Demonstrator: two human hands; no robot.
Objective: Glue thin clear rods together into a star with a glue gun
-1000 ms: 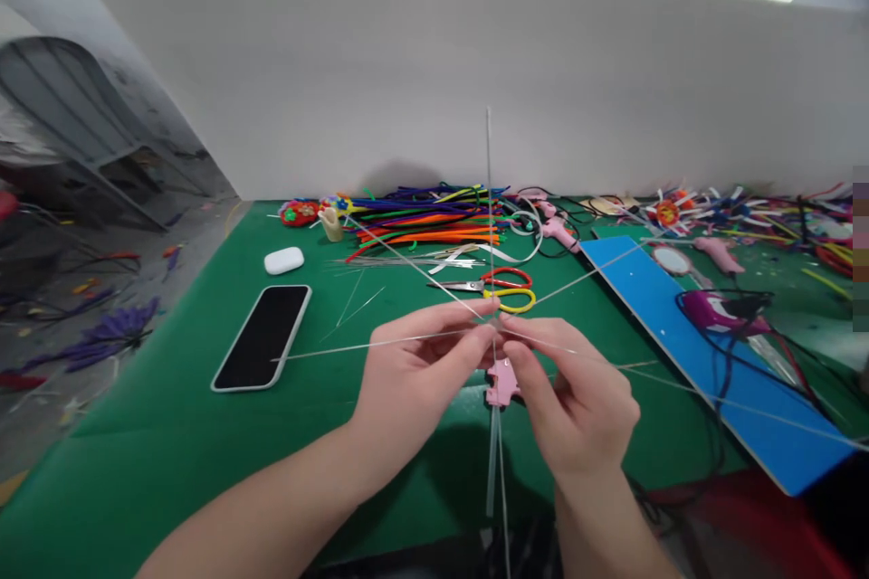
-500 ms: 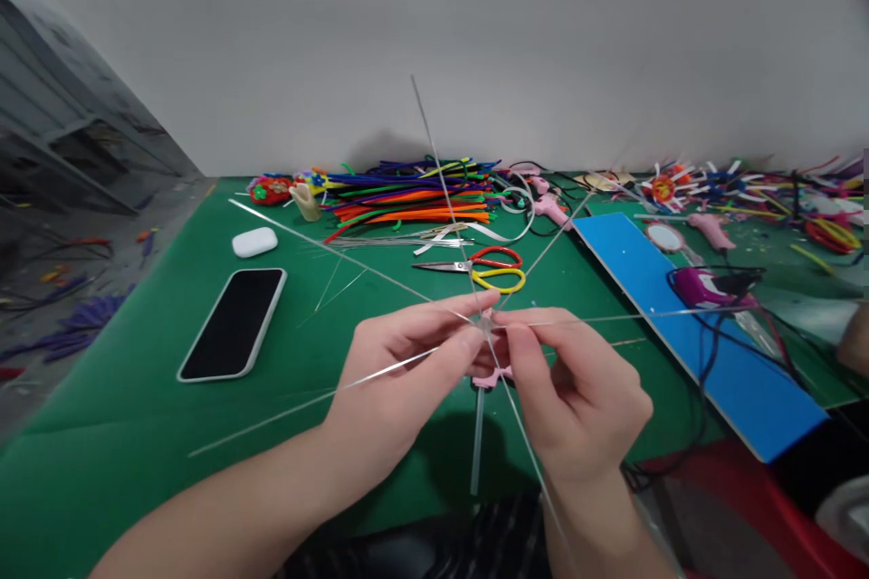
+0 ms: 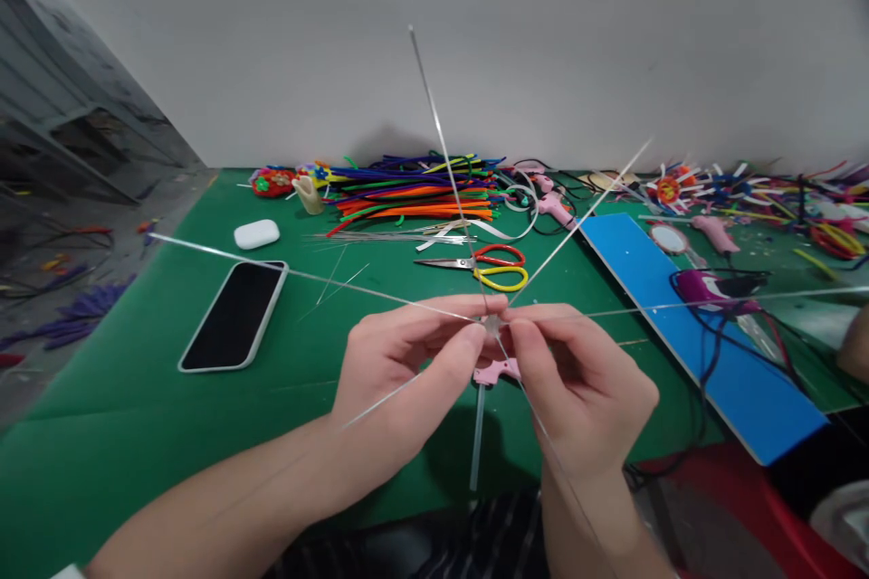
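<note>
Several thin silvery wires [image 3: 434,118] radiate like spokes from a small pale hub [image 3: 492,324] between my hands. My left hand [image 3: 407,371] pinches the hub side of the wires between thumb and fingers. From the right, my right hand [image 3: 577,380] pinches wires close to the same hub, its thumb and index finger together. Below the fingers a pink glue gun [image 3: 497,371], partly hidden, lies on the table with a clear glue stick [image 3: 478,443] sticking out towards me. Scissors [image 3: 499,268] with one red and one yellow handle lie just beyond my fingertips.
A green table [image 3: 305,434] holds a phone [image 3: 234,317] and a white earbud case [image 3: 256,234] on the left. Colourful pipe cleaners [image 3: 414,190] are piled by the wall. A blue board [image 3: 679,317], cables and a purple device [image 3: 712,289] lie right.
The wire spokes have swung and shifted in view; the left and right ones reach farther out, and the upper one rises higher. Both hands keep their pinch at the hub.
</note>
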